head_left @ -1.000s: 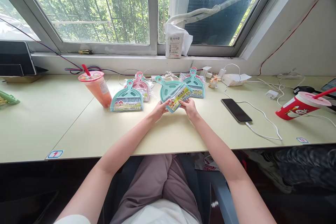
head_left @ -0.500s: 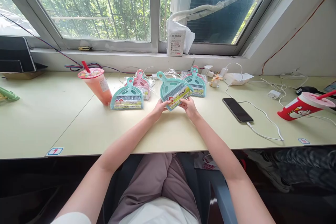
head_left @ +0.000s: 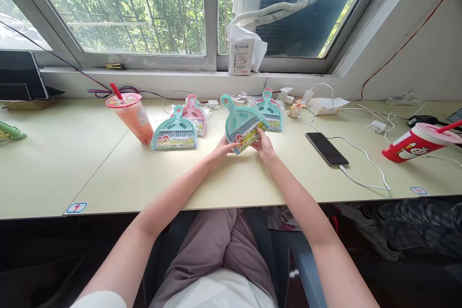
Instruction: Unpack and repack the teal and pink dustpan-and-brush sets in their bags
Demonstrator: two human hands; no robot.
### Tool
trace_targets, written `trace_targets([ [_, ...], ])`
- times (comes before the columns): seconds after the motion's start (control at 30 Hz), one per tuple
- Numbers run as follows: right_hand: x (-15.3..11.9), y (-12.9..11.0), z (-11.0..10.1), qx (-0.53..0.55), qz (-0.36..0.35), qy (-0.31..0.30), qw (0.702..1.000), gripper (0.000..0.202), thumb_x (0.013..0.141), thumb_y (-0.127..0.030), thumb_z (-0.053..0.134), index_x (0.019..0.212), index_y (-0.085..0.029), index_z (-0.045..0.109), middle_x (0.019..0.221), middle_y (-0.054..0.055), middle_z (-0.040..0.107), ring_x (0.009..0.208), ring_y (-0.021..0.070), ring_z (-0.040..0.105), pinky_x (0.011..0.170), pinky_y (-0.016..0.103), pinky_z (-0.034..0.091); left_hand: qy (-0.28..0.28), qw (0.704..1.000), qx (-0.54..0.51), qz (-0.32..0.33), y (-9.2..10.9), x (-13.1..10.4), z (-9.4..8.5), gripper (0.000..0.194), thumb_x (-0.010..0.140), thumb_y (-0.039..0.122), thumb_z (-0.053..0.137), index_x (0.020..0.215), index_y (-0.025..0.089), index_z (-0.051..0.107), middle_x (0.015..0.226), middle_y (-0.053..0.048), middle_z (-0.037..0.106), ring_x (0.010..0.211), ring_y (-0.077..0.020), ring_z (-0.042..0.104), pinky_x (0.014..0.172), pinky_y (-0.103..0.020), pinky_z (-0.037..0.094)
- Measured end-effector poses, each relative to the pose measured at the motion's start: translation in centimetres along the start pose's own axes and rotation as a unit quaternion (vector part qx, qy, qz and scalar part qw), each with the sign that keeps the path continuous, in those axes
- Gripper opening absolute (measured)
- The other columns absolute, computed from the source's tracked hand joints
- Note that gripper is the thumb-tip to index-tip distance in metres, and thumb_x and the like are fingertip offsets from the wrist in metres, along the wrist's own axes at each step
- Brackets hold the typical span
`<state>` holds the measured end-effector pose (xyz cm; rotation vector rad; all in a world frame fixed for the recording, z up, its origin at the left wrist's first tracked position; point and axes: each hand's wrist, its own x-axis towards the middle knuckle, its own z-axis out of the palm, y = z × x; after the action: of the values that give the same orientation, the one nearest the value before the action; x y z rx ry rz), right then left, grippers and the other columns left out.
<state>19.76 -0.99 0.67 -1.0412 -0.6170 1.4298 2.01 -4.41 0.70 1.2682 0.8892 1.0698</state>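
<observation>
Between my two hands is a teal dustpan and brush set [head_left: 242, 118] in clear wrap, tilted with its handle up to the left. My left hand [head_left: 224, 148] is closed on its lower left corner. On the right lower edge, by the yellow label, my right hand [head_left: 264, 144] grips it with the thumb in front. Left of it a wrapped teal dustpan set [head_left: 176, 130] lies on the desk, with a pink dustpan set [head_left: 195, 113] partly behind. Another teal dustpan set [head_left: 272, 111] sits behind the held one, pink showing beneath it.
A cup of pink drink [head_left: 133, 118] with a straw stands on the left. To the right, a phone [head_left: 327, 148] lies plugged into a white cable, and a red cup [head_left: 415, 143] stands beyond. Cables and a paper box [head_left: 321, 106] line the back of the desk [head_left: 144, 178].
The held dustpan set has shifted slightly to the right and turned a little more upright, and both hands have moved with it. The other sets stay where they were.
</observation>
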Motion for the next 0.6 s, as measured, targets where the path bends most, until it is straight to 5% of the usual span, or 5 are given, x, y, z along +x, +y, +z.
trace_targets([
  [0.2,0.4,-0.1,0.0,0.008,0.001,-0.045,0.999,0.020,0.091,-0.041,0.062,0.092,-0.021,0.061,0.079,0.002,0.072,0.067,0.0176,0.070,0.063,0.028,0.062,0.027,1.000,-0.012,0.011,-0.1,0.1,-0.4,0.065,0.063,0.039,0.077,0.121,0.020,0.053,0.122,-0.011,0.066,0.110,-0.0307,0.062,0.082,-0.040,0.051],
  [0.6,1.3,0.1,-0.9,-0.014,0.003,-0.022,1.000,0.035,0.085,-0.057,0.064,0.095,-0.024,0.059,0.082,0.003,0.071,0.071,0.0206,0.071,0.064,0.033,0.063,-0.002,1.000,-0.019,0.013,-0.3,0.1,-0.1,0.067,0.063,0.040,0.082,0.122,0.020,0.056,0.124,-0.012,0.067,0.112,-0.0315,0.061,0.085,-0.041,0.050],
])
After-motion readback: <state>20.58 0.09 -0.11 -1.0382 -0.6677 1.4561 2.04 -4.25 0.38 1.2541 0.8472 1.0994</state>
